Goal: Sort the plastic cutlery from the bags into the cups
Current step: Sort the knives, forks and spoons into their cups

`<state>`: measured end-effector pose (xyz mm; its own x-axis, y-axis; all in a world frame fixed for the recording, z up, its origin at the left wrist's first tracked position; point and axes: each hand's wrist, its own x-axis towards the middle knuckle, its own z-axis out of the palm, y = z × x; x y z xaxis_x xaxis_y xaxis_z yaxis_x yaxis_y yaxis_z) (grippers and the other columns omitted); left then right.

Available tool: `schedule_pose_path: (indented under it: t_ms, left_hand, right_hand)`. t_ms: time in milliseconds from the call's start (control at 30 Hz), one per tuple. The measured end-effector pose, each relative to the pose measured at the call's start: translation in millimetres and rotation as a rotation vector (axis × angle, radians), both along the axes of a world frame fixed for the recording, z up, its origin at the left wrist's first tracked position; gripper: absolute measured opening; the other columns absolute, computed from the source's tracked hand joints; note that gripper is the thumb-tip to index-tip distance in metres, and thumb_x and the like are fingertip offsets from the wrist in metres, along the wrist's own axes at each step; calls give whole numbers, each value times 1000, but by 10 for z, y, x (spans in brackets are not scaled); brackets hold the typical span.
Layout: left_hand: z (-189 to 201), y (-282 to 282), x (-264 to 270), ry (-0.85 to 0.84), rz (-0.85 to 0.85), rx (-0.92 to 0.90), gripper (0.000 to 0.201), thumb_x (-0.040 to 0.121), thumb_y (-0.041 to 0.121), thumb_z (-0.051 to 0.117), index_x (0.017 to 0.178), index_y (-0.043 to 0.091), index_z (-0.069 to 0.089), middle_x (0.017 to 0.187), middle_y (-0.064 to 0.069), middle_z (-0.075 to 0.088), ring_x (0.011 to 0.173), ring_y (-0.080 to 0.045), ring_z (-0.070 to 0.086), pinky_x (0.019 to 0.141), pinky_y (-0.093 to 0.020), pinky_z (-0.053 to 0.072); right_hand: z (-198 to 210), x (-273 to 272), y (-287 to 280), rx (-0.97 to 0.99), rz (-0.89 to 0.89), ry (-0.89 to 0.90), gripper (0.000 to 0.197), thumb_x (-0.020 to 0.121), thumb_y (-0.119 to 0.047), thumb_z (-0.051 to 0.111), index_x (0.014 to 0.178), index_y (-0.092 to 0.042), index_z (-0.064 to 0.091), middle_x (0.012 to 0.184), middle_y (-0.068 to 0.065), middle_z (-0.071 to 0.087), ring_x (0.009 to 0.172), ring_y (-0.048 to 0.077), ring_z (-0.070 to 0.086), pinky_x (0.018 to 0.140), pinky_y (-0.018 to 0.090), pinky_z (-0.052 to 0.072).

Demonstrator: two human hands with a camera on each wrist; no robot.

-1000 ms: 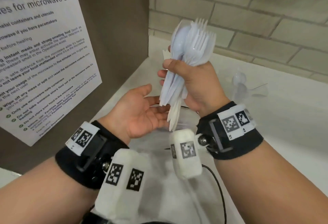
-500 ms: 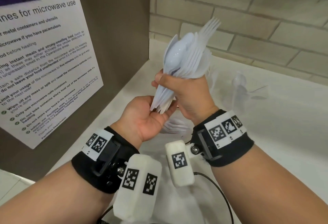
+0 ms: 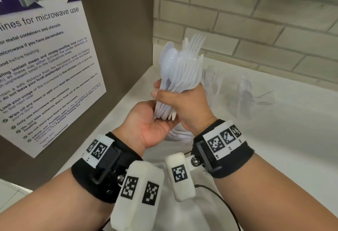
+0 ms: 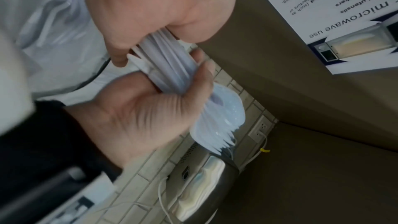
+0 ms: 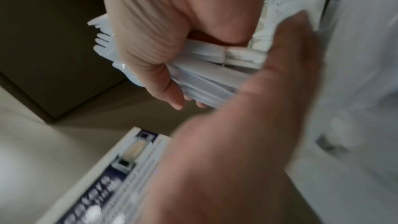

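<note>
The R hand (image 3: 184,106) is wrapped tight round a big bunch of white plastic cutlery (image 3: 180,70), held up in the air over the white worktop (image 3: 274,139). Spoons & forks point up, handles stick out under the fist. The L hand (image 3: 146,126) sits just below, palm up, fingers curled round the handle ends & touching them. Some clear cups (image 3: 245,93) stand on the worktop near the brick wall (image 3: 256,20), well apart from the hands. A clear bag w/ more cutlery (image 3: 180,135) lies under the hands. A microwave poster (image 3: 42,62) hangs on the L.
</note>
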<state>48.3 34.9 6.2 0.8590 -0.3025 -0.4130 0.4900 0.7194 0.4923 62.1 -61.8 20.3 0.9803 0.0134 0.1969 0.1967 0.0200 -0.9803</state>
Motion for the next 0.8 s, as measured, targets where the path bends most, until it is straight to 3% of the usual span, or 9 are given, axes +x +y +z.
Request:
schedule_pose_path:
  t_ms: [133, 200, 267, 333, 400, 467, 600, 667, 800]
  left_hand:
    - [-26, 12, -3, 33, 10, 75, 45, 102, 38, 33, 124, 11, 62, 116, -10, 70, 109, -25, 65, 92, -39, 53]
    - [-68, 54, -7, 0, 37, 215, 63, 99, 57, 27, 121, 9, 61, 113, -8, 66, 104, -25, 60, 98, -39, 46]
    - [-74, 127, -2, -206, 180, 348, 70, 92, 67, 34, 133, 13, 52, 124, -7, 59, 114, -23, 57, 101, -37, 42]
    - [9, 201, -2, -558, 291, 445, 82, 79, 67, 60, 145, 26, 32, 140, -9, 49, 131, -21, 49, 106, -38, 40]
    - [70, 217, 28, -890, 281, 606, 108, 64, 55, 82, 147, 33, 15, 144, -18, 40, 135, -23, 44, 109, -42, 39]
    - [124, 168, 52, -1040, 295, 848, 119, 60, 42, 89, 149, 25, 12, 142, -19, 38, 134, -24, 43, 111, -43, 38]
    - [174, 96, 89, -972, 404, 920, 93, 63, 25, 85, 142, 22, 36, 116, 9, 55, 105, -3, 58, 98, -25, 47]
    - [159, 100, 93, -964, 438, 896, 72, 68, 20, 80, 132, 23, 48, 113, 3, 60, 105, -13, 61, 97, -32, 49]
    - [151, 66, 77, -950, 523, 774, 39, 73, 1, 71, 104, 23, 60, 96, -1, 66, 91, -15, 64, 86, -31, 51]
  right_hand:
    - [-59, 8, 57, -28, -32, 13, 22, 63, -7, 77, 84, -8, 69, 82, 14, 71, 83, 32, 71, 79, 53, 58]
    - [-23, 48, -2, -65, -83, -15, 20, 72, -6, 75, 90, -4, 66, 77, 10, 70, 77, 26, 71, 74, 43, 60]
    - [-18, 83, -77, -246, -180, -106, 25, 74, -6, 71, 97, -5, 63, 75, 1, 67, 70, 9, 66, 66, 21, 55]
    - [-52, 68, -101, -469, -247, -204, 33, 75, -8, 68, 107, -6, 58, 77, -4, 63, 65, 7, 59, 57, 9, 45]
    - [-130, 45, -78, -620, -228, -242, 38, 80, -13, 66, 115, -6, 52, 84, 2, 66, 73, 18, 62, 63, 21, 50]
    - [-169, 27, -22, -701, -197, -253, 33, 85, -17, 61, 115, -8, 50, 83, 3, 65, 76, 24, 64, 68, 36, 55]
    - [-206, -23, 59, -902, -264, -497, 27, 77, -13, 48, 98, 0, 60, 68, 6, 60, 52, 27, 59, 43, 25, 40]
    - [-252, -34, 66, -963, -228, -494, 37, 78, -19, 45, 103, 3, 61, 76, 11, 63, 56, 28, 60, 44, 26, 40]
    - [-254, -69, 45, -848, -168, -437, 46, 74, -10, 67, 117, 1, 54, 88, 15, 66, 66, 34, 65, 54, 36, 52]
